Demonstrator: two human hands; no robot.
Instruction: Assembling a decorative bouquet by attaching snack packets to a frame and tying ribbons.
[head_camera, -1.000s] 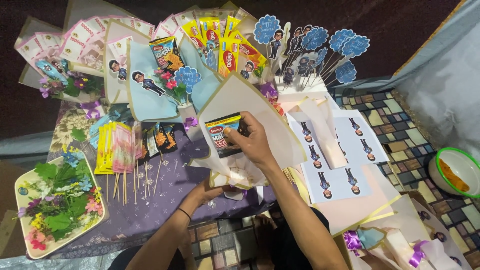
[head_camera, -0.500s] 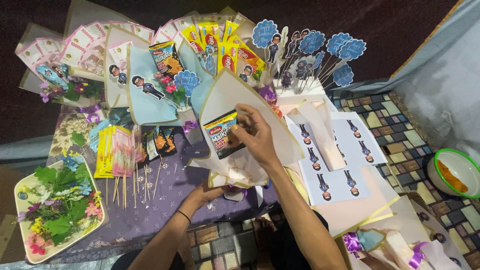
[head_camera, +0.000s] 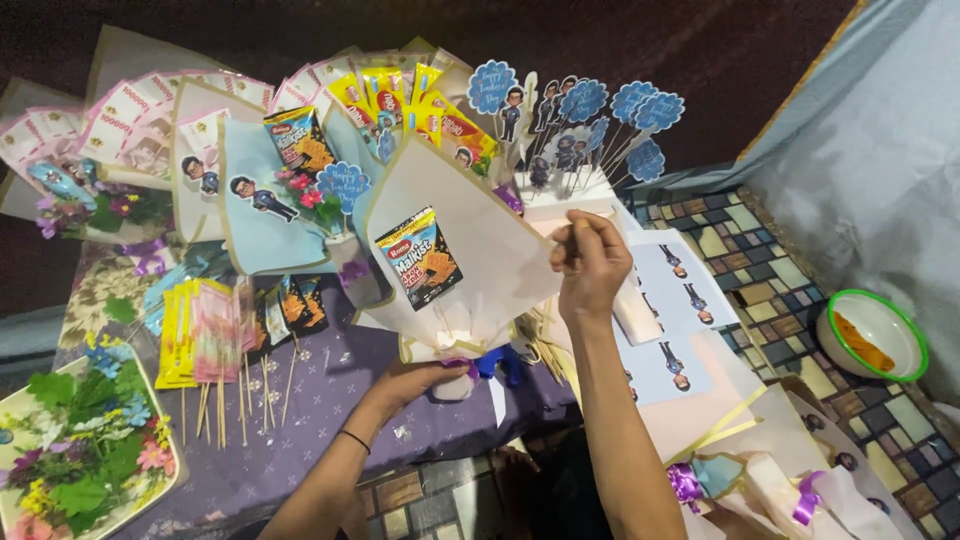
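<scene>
1. Bouquet (head_camera: 470, 260): cream paper cone, one dark snack packet (head_camera: 420, 257) inside, blue ribbon at neck; upright above purple desk (head_camera: 330, 400).
2. Left hand (head_camera: 415, 380): closed round bouquet's base.
3. Right hand (head_camera: 592, 262): fingers pinched together, just right of bouquet; contents unclear.

Beside our fingers (head_camera: 585, 235) we saw matt cream paper wrap (head_camera: 490, 250), a glossy foil snack packet (head_camera: 420, 258), thin wooden skewers (head_camera: 545, 340), and purple patterned cloth covering the counter (head_camera: 330, 420).
</scene>
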